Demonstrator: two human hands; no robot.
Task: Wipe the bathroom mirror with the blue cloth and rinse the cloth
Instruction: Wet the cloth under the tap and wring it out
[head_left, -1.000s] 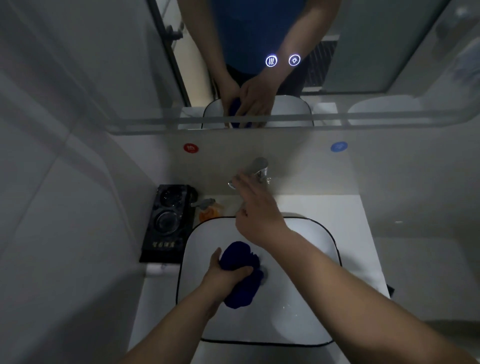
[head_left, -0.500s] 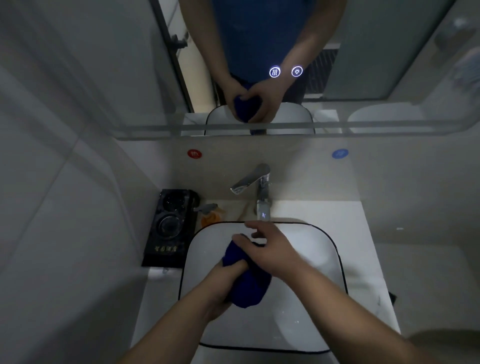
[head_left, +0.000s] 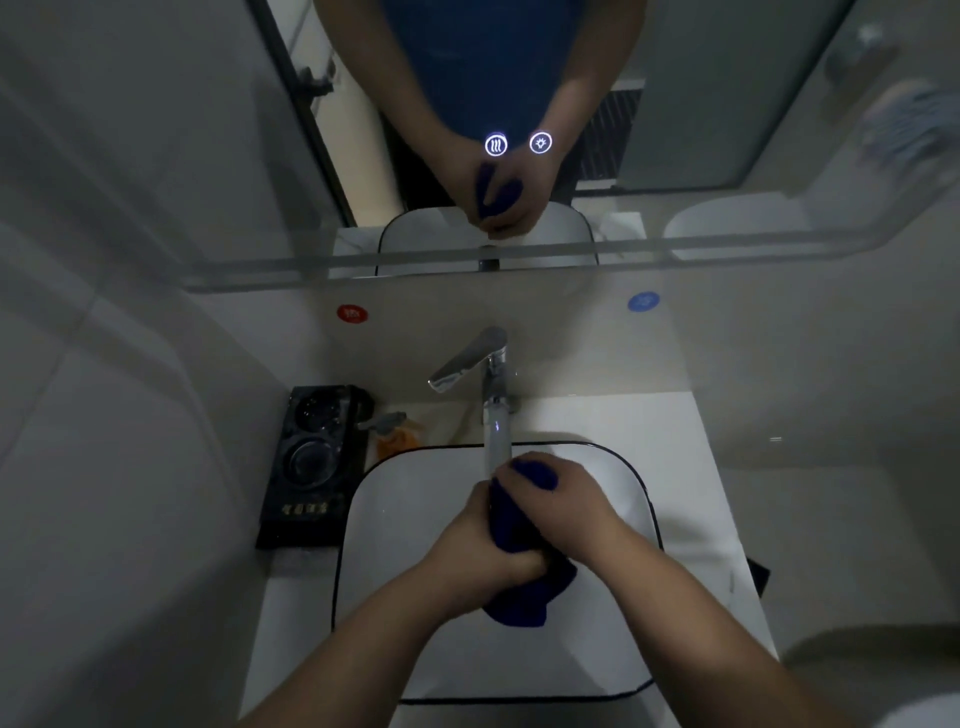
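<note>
since half a second ago you have lifted the blue cloth (head_left: 519, 603) up into the stream from the faucet (head_left: 470, 358). below the mirror (head_left: 701, 104), over the white basin (head_left: 395, 519), your left hand (head_left: 478, 551) and right hand (head_left: 566, 509) both clench it.

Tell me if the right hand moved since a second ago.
Yes. The right hand left the faucet and came back toward the person, now gripping the blue cloth over the basin.

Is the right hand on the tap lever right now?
No: the right hand grips the cloth together with the left hand over the sink, below the tap.
</note>
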